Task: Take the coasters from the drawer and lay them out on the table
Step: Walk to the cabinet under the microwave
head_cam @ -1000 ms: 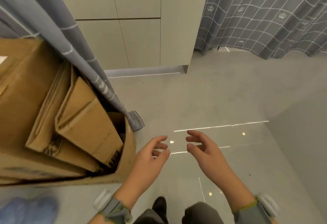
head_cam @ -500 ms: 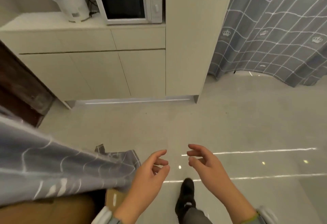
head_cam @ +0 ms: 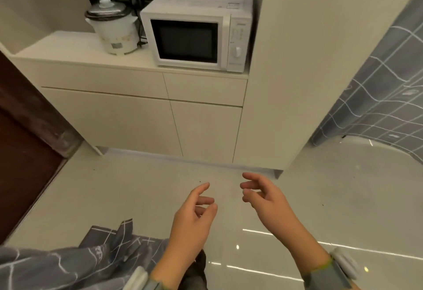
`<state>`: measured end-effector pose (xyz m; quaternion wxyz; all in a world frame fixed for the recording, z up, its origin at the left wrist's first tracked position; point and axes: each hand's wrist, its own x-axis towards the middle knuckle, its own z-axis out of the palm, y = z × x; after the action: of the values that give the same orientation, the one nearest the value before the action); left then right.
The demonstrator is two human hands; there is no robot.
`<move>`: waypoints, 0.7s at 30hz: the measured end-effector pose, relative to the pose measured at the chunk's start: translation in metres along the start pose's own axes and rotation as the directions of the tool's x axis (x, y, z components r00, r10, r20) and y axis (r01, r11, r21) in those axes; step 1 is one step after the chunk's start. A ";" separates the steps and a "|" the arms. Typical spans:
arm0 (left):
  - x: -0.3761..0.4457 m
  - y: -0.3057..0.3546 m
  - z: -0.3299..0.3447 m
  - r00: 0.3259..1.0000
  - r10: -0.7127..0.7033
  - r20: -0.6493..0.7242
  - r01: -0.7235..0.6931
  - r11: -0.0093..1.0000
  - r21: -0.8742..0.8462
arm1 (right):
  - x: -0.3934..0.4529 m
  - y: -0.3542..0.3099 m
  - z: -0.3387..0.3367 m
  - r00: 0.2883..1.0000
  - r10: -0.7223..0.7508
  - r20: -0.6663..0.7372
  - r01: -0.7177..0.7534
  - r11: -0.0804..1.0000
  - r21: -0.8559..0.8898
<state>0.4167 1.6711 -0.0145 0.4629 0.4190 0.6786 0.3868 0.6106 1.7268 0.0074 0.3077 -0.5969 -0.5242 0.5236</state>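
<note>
A cream cabinet stands ahead with two closed drawers under its top, the left drawer (head_cam: pixel 103 81) and the right drawer (head_cam: pixel 204 88), and closed doors (head_cam: pixel 142 122) below them. No coasters and no table are in view. My left hand (head_cam: pixel 191 223) and my right hand (head_cam: pixel 266 200) hang in front of me over the floor, well short of the cabinet, fingers loosely curled and apart, holding nothing.
A white microwave (head_cam: pixel 196 31) and a rice cooker (head_cam: pixel 112 29) sit on the cabinet top. A tall cream panel (head_cam: pixel 304 61) rises at the right, with a grey checked curtain (head_cam: pixel 377 106) beyond. A dark door (head_cam: pixel 25 152) is at the left, grey cloth (head_cam: pixel 75 264) at the bottom left.
My view has swung up and away from the cardboard boxes toward the cabinet, which is now closer. Both hands stay open in front of me.
</note>
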 end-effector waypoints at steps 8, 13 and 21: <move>0.212 0.015 -0.015 0.998 -0.025 0.051 0.026 0.999 -0.028 | 0.175 -0.031 0.035 0.995 0.097 -0.038 -0.097 0.995 0.001; 0.339 0.047 -0.033 0.988 0.016 0.153 -0.023 0.999 0.048 | 0.292 -0.073 0.059 0.974 0.190 -0.121 -0.177 0.978 0.110; 0.498 0.116 -0.064 0.947 0.285 0.148 -0.320 0.792 0.519 | 0.459 -0.105 0.068 0.906 0.410 -0.106 -0.310 0.812 0.494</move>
<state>0.2708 2.1650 -0.0429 0.2800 0.6464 0.6690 0.2373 0.4691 2.1775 -0.0532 0.3896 -0.6450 -0.2246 0.6178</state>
